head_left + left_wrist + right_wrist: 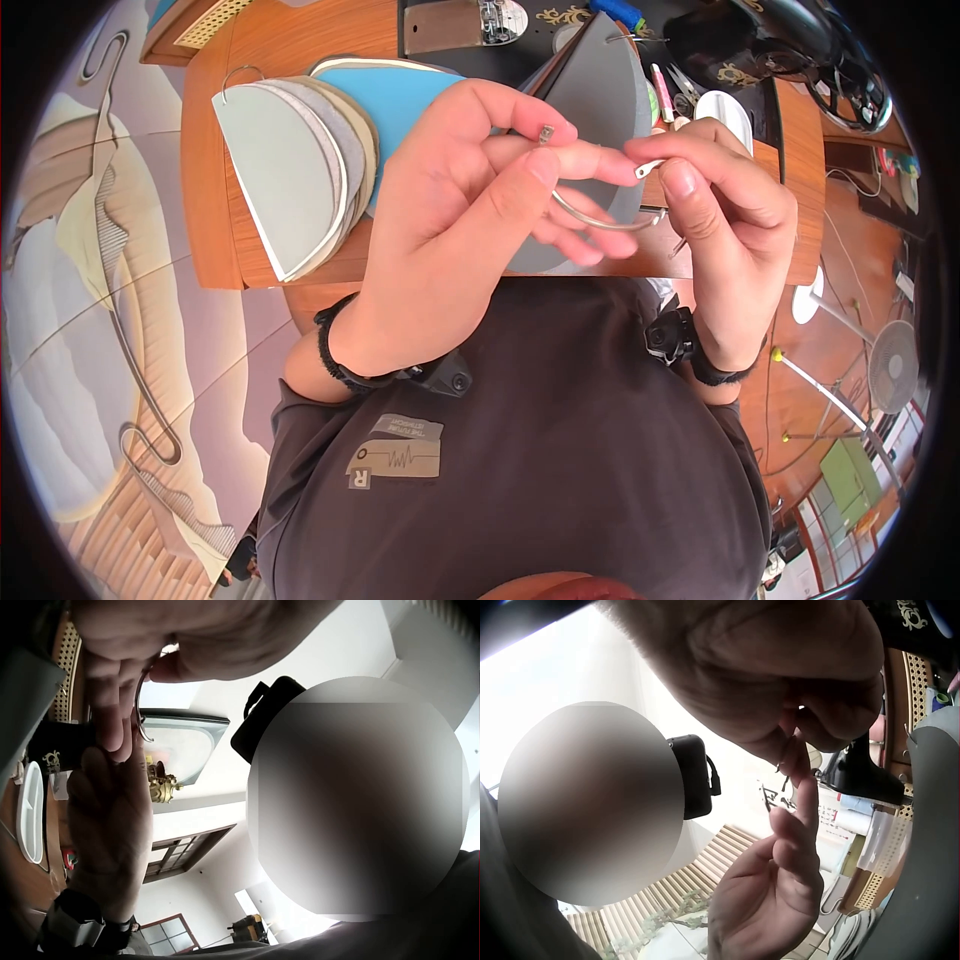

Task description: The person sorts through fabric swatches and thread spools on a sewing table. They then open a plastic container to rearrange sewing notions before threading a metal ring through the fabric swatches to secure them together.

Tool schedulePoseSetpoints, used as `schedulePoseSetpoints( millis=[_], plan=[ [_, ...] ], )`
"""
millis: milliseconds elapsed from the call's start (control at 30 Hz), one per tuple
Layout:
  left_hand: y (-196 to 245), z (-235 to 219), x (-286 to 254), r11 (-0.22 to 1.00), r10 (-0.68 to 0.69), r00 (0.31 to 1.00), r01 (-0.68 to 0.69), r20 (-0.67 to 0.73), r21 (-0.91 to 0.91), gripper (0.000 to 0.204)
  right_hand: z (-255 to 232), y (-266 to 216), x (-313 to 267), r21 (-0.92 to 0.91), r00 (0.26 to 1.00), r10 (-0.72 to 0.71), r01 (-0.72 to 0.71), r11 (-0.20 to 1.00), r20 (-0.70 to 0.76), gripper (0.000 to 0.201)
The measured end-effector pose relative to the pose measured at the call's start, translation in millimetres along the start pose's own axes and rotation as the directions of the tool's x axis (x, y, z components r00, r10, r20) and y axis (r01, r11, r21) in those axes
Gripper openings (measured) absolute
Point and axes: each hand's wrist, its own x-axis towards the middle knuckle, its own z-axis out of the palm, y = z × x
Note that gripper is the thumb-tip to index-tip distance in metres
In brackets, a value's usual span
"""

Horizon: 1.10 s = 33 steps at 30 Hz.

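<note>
A thin, curved silver metal piece (600,219) is pinched between the thumb and fingers of the left hand (450,200), whose other fingers spread behind it. Its small squared end (546,133) sticks up above the thumb. Close on the other side, the right hand (735,210) pinches a small pale piece with a hole at its tip (643,172), near the left index fingertip. Whether the two pieces join is hidden by the fingers. The curved metal (140,701) also shows under the left hand (180,634) in the left wrist view. In the right wrist view, fingers cover most of it.
Rounded grey and cream sheets on a ring (290,180), a blue sheet (410,100) and dark grey sheets (600,110) lie on the wooden table (215,215). A black sewing machine (730,45), scissors (685,90) and a white dish (728,112) are at the back right.
</note>
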Motion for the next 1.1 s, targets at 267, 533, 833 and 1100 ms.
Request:
schedulePoseSetpoints(
  millis=[267,533,833,1100],
  plan=[
    [-1,10,-1,0.999,-0.039,0.995,0.036,-0.091,-0.028,0.022,3,-11,-1,-0.131,0.994,-0.058,0.045,0.99,-0.098,0.018],
    [-4,12,-2,0.995,-0.072,0.997,0.075,-0.039,0.07,0.02,21,-2,5,-0.262,0.983,-0.166,0.138,0.955,-0.085,0.015],
    [-9,12,-4,0.996,-0.057,0.998,0.057,-0.002,0.062,0.018,22,-1,4,-0.192,0.989,-0.125,0.108,0.975,-0.077,0.016],
    [-8,9,-5,0.995,-0.089,0.996,0.088,0.022,0.048,0.022,21,0,4,-0.188,0.992,-0.112,0.099,0.977,-0.062,0.015]
  ],
)
